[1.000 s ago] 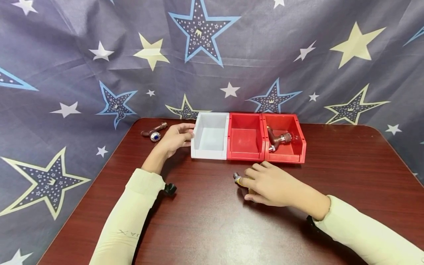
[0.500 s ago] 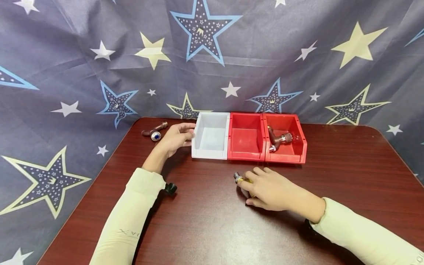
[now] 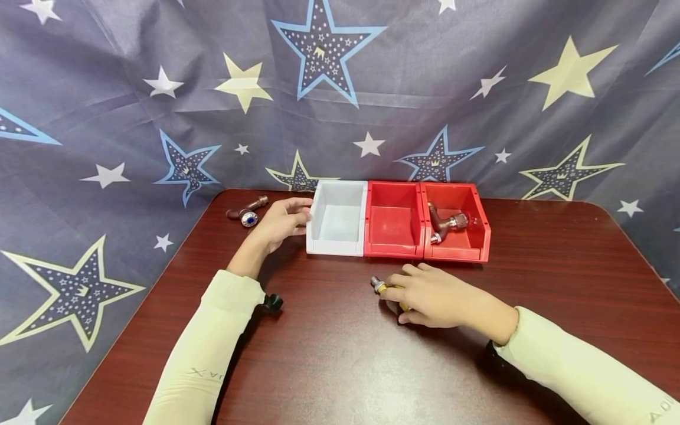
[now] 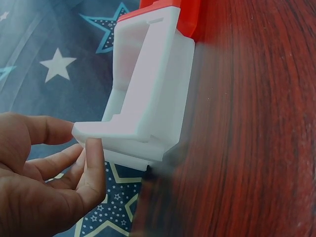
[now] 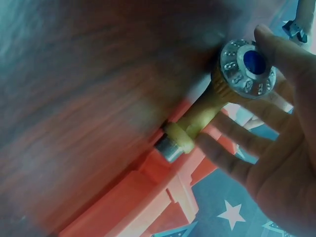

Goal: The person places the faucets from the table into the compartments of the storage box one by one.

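Note:
My right hand point(image 3: 438, 298) holds a yellow tap point(image 3: 381, 287) low over the front middle of the table, thumb on one side and fingers on the other. In the right wrist view this yellow tap point(image 5: 205, 111) has a clear round knob with a blue centre and a metal threaded end; the thumb lies against the knob. My left hand point(image 3: 281, 223) touches the left side of the white bin point(image 3: 336, 248) with extended fingers. In the left wrist view fingertips meet the corner of the white bin's rim point(image 4: 108, 130). A brown tap point(image 3: 442, 225) lies inside the right-hand red bin point(image 3: 457, 254).
The middle red bin point(image 3: 393, 250) stands between the white bin and the other red one, all side by side. Another brown tap point(image 3: 248, 212), with a blue-centred knob, lies at the table's back left. A star-patterned cloth point(image 3: 329, 136) hangs behind the table point(image 3: 329, 354).
My right hand shifts slightly toward me, then back and a little left; the yellow tap's end moves slightly left with it. The left hand and the bins stay put.

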Available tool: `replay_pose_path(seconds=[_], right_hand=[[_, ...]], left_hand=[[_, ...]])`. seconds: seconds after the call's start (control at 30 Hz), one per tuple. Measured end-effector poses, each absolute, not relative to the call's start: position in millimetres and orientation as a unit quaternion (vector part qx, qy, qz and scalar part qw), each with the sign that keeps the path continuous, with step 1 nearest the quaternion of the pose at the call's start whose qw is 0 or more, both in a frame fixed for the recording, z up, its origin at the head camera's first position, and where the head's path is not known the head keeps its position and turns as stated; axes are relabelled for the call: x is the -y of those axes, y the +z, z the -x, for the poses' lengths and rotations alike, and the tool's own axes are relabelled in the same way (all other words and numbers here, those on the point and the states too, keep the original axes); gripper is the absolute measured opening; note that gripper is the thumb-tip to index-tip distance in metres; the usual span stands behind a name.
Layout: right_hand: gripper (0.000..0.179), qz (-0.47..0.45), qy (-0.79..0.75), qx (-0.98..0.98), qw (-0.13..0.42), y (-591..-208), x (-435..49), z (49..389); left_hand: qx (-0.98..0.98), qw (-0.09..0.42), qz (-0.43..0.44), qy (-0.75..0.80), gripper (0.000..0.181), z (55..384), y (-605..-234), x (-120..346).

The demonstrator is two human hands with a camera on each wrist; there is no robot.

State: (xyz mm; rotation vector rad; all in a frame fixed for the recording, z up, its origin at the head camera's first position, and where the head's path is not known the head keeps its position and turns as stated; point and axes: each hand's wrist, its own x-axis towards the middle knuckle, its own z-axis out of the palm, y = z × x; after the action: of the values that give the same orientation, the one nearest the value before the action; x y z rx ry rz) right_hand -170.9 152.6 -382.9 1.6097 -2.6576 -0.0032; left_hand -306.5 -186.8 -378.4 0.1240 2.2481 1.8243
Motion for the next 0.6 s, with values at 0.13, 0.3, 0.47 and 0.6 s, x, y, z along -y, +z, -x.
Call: replay_pose_path(seconds=[0.13,0.3,0.47,0.6], right_hand=[[0.051,-0.537,0.007,0.843,0.025,-382.6,-153.8,174.7],[0.062,-0.547,-0.003,0.836,0.05,-383.2,-153.0,174.6],[0.054,-0.523,0.015,0.85,0.061,-384.0,-149.5,172.7],[0.049,-0.476,0.01,0.876,0.078,-387.5,-145.6,171.7]], left_hand=[[-0.767,0.123,-0.04,0.628,0.045,306.0,-378.1,186.6],[-0.77,0.122,-0.04,0.625,0.044,306.3,-378.6,187.1],[-0.772,0.122,-0.042,0.622,0.045,306.7,-378.3,187.7],[-0.77,0.124,-0.048,0.625,0.046,307.3,-378.6,187.8]])
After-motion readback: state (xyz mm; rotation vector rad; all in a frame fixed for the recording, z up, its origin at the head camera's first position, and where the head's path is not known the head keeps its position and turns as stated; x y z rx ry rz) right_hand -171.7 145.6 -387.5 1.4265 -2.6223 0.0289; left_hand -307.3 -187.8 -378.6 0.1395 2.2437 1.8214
